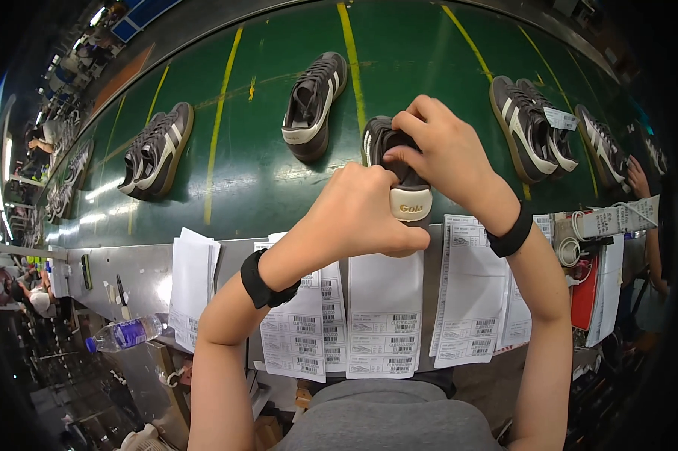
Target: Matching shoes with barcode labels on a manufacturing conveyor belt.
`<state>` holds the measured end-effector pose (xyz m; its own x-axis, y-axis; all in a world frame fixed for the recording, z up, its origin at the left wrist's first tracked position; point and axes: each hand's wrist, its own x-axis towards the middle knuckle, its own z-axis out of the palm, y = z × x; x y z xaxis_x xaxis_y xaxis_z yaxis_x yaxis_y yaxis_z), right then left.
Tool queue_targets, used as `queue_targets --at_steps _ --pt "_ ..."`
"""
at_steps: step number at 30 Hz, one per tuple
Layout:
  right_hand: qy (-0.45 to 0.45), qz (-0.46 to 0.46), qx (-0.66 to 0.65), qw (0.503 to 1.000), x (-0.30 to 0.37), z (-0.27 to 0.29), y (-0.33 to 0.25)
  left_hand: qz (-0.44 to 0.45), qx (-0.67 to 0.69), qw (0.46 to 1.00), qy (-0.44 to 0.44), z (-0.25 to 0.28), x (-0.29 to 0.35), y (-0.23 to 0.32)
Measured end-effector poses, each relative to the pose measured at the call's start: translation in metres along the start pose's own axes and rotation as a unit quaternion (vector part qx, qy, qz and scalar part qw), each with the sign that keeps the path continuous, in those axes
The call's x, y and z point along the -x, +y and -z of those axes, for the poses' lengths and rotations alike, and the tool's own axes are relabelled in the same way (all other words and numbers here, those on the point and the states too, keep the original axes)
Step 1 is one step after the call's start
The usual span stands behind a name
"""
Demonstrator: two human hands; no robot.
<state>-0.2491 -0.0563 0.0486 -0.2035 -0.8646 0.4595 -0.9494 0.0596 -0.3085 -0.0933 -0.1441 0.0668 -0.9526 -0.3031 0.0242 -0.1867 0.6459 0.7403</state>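
A dark grey sneaker (410, 204) with a white heel tab stands at the near edge of the green bench surface, heel toward me. My left hand (358, 210) is closed around its left side near the heel, thumb stretched out below the heel tab. My right hand (446, 146) reaches over from the right, its bent fingers and thumb closed at the shoe's opening around the tongue and laces. What lies between the right fingertips is partly hidden. Just beyond, to the left, a matching single sneaker (313, 109) with white stripes rests on the green surface.
Sneaker pairs stand left (158, 150) and right (531, 128), the right one with a white tag (560, 119). Yellow lines (222, 113) cross the green surface. Printed label sheets (384, 301) hang along the near metal edge. A plastic bottle (128, 333) lies at left; a co-worker's hand (638, 179) is far right.
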Motion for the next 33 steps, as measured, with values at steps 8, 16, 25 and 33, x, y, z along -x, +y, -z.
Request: queue_targets --at_steps 8,16,25,33 --pt "0.080 0.074 0.113 0.988 -0.001 -0.016 0.003 0.030 0.015 0.999 -0.006 0.007 0.009 0.005" --pt "-0.092 -0.064 -0.176 0.978 0.014 0.020 -0.016 0.089 0.025 0.989 -0.111 0.027 0.027 0.041" --pt "-0.042 -0.039 -0.278 0.959 0.031 0.008 -0.019 0.004 -0.038 0.991 -0.127 0.019 0.050 0.051" --pt "-0.184 -0.258 -0.500 0.806 0.018 -0.010 0.013 0.202 -0.047 0.925 -0.318 0.034 0.034 0.065"
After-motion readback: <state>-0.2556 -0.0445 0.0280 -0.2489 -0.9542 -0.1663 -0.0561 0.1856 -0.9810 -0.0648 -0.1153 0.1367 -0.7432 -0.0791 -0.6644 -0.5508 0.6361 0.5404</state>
